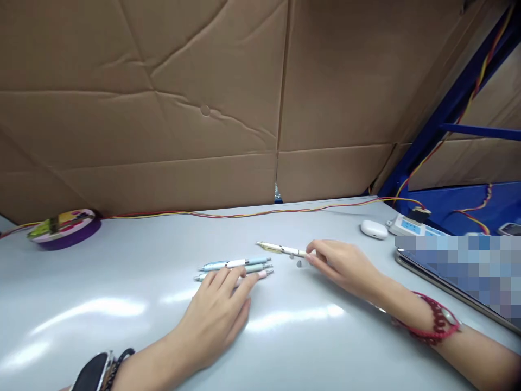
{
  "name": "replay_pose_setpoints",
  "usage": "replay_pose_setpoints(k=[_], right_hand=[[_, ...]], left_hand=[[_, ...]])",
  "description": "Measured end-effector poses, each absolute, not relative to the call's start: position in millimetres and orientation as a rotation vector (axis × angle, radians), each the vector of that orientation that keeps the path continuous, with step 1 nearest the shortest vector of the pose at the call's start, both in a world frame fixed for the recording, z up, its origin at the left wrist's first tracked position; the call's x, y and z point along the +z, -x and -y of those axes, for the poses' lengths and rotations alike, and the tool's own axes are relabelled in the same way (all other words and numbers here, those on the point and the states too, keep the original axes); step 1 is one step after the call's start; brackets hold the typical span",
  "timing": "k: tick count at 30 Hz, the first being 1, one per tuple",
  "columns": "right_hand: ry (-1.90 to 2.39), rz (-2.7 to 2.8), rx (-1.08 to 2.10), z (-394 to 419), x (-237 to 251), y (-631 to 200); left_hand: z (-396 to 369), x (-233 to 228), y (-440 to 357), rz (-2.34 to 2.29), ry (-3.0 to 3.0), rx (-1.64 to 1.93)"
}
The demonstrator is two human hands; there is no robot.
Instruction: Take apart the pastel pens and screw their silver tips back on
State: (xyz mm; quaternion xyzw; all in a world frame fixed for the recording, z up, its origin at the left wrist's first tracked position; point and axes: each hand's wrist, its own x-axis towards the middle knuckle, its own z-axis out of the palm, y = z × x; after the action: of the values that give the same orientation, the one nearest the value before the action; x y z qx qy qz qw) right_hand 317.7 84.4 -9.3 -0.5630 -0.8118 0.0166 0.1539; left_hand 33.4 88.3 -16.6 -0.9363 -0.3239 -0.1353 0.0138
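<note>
"With twelve straight ahead of the person, what's furthest left?"

"A round, purple-sided box (75, 237) toward ten o'clock on the pale table (325, 361)."

"And the left hand (220, 309)?"

"At eleven, palm down and open, fingers loosely spread, the tips laid over a bunch of pens (215, 266), at least three, just short of twelve. A blue one lies farthest out. How hard it presses, I can't tell."

"The right hand (345, 266)?"

"Near one. Thumb and forefinger pinch the right end of a white pen (285, 250), just past twelve, its tip pointing a little above nine. Small grey bits (299, 264) lie just below the pen."

"Beyond that?"

"A white case (373, 229) around one, then a power strip (415, 227), and a flat device (442, 282) at two."
</note>
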Motion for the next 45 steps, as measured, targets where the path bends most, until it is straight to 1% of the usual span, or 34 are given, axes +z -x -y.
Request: replay_pose_setpoints(k=[4, 7, 11, 14, 16, 19, 23, 27, 30, 35, 45], right_hand=[[1.637, 2.419, 0.009, -78, -13, -312], [1.608, 2.466, 0.048, -78, -13, -311], [1.56, 2.437, 0.118, -77, -10, -312], [1.499, 2.386, 0.143, -72, -10, -308], [1.376, 2.323, 0.184, -66, -11, -301], [1.16, 2.135, 0.346, -54, -15, -288], [1.11, 1.927, 0.558, -43, -15, -275], [1.084, 1.872, 0.659, -41, -14, -274], [0.974, 1.896, 0.713, -43, -14, -276], [0.957, 1.919, 0.729, -45, -16, -274], [0.947, 2.085, 0.61, -45, -21, -273]], left_hand=[[-88, -16, -35, 1.036, 2.921, -0.294], [-88, -15, -36, 1.006, 2.954, -0.3], [-87, -14, -36, 0.94, 3.036, -0.403], [-86, -16, -35, 0.811, 3.119, -0.555], [-85, -18, -33, 0.748, 3.173, -0.665], [-85, -21, -31, 0.743, 3.226, -0.74], [-84, -20, -31, 0.773, 3.25, -0.611], [-83, -18, -32, 0.834, 3.265, -0.463], [-82, -18, -33, 0.862, 3.239, -0.464], [-83, -19, -35, 0.846, 3.201, -0.464], [-84, -18, -36, 0.723, 3.235, -0.436]])
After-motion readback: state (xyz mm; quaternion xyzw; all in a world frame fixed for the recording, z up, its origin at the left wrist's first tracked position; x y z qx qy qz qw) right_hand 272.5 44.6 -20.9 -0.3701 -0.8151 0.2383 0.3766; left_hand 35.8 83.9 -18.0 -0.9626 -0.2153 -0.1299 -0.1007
